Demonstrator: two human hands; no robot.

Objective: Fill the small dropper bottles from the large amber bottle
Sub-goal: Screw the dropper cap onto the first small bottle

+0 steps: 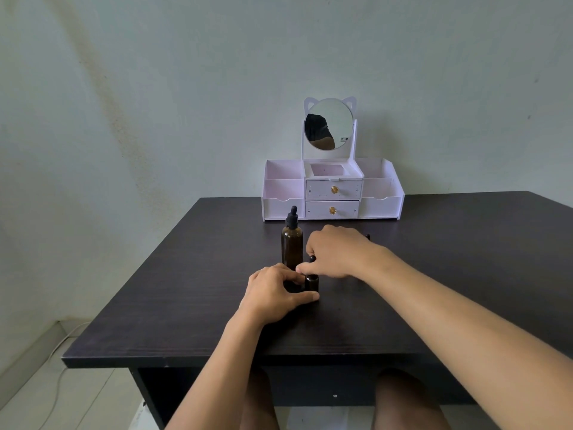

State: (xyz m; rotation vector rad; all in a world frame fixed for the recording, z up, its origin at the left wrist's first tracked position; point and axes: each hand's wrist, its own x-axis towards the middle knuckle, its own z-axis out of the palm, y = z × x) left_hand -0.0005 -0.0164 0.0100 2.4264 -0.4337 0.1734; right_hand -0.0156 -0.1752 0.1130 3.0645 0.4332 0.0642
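Steadying a small bottle (311, 283) on the table (434, 274) with my left hand (276, 290), fingers and thumb curled round it so it can't tip. My right hand (336, 249) is curled just above it, pinching what looks like its cap (311, 259). Count: one amber bottle (291, 243), capped, just behind for a short transfer; one small bottle sure; a dark bit (367, 236) past my right hand, can't tell what.

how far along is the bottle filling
Barely started. Nothing looks filled: the large amber bottle still wears its dropper cap. In hand: the left hand grips a small bottle while the right hand pinches at its top. All filling remains.
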